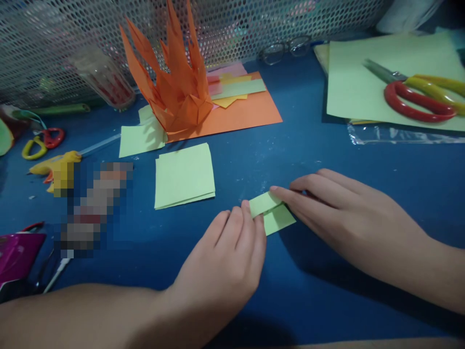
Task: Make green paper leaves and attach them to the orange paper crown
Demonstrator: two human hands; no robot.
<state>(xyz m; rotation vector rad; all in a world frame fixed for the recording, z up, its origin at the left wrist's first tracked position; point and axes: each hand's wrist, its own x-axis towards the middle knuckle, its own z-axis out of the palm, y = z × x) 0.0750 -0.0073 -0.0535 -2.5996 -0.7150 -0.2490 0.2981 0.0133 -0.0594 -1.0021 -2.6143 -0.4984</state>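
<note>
A small piece of light green paper [279, 220] lies on the blue table between my hands, with its far edge folded over into a strip. My left hand [232, 247] holds the left end of that fold, its fingers close together. At the fold's right end, the fingertips of my right hand [327, 203] press on the paper. Part of the sheet is hidden under the fingers. To the left of the folded paper rests a stack of light green paper squares [185, 175], apart from both hands.
An orange folded-paper piece [178, 97] stands on an orange sheet [250, 114] at the back. Red-and-yellow scissors [417, 94] lie on green sheets [348, 72] at right. A yellow glue gun [60, 167], more scissors [43, 143], a jar [109, 80] and glasses [285, 50] lie around.
</note>
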